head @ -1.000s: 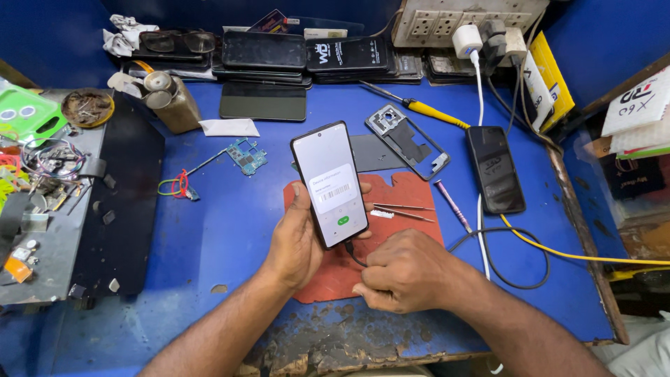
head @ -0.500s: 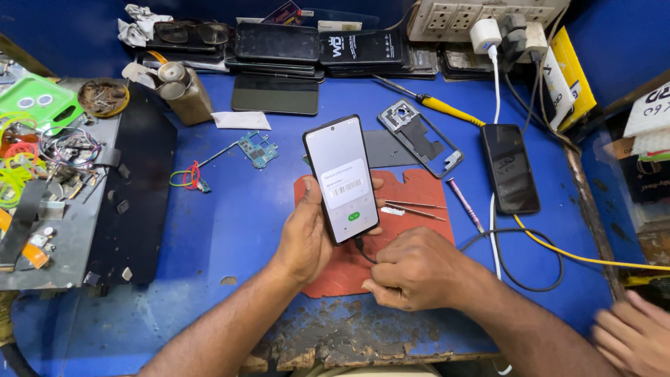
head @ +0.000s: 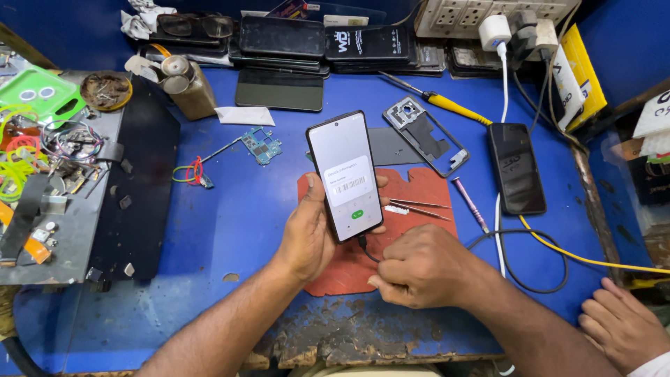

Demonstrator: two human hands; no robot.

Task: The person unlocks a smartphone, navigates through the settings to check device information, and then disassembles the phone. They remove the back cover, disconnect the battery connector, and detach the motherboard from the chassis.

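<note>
In the head view, a phone (head: 345,176) with a lit screen is gripped upright in the left hand (head: 307,234) over the red mat (head: 412,223), near the middle of the tabletop (head: 230,209) toward its front edge. The right hand (head: 419,269) is closed around a black cable (head: 530,279) that is plugged into the phone's lower end (the plug itself is mostly hidden by the fingers). The step in hand is judged to be the connecting, or checking, of this cable; the next move would call for the phone to be kept steady while the plug is held straight.

A second, dark phone (head: 516,167) lies by the right edge, a yellow-handled screwdriver (head: 447,106) toward the back. Another person's hand (head: 621,328) rests at the front right corner.

Compared with the earlier frame, the phone is held slightly lower over the mat, and the grip of both hands is unchanged.
</note>
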